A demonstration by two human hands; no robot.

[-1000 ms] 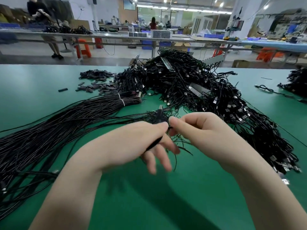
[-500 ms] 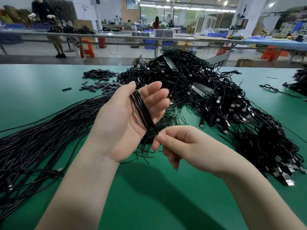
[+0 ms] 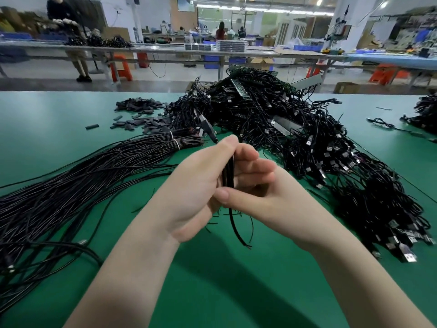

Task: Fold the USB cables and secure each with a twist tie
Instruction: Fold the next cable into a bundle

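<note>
My left hand [image 3: 196,183] grips a folded black USB cable [image 3: 228,171] upright above the green table [image 3: 236,292]. The cable's plug end [image 3: 208,129] sticks up past my fingers, and a loose tail [image 3: 236,228] hangs below. My right hand [image 3: 257,195] meets the left hand from the right; its thumb presses on the lower part of the fold, and its fingers lie behind the cable. No twist tie is clearly visible in either hand.
A long bundle of straight black cables [image 3: 82,185] lies at the left. A large tangled heap of USB cables [image 3: 295,138] fills the middle and right. Small dark pieces [image 3: 139,114] are scattered at the back left. Other workbenches and people stand beyond the table's far edge.
My left hand has turned from palm-up and open to closed round the folded cable. My right hand has moved up against the cable from below.
</note>
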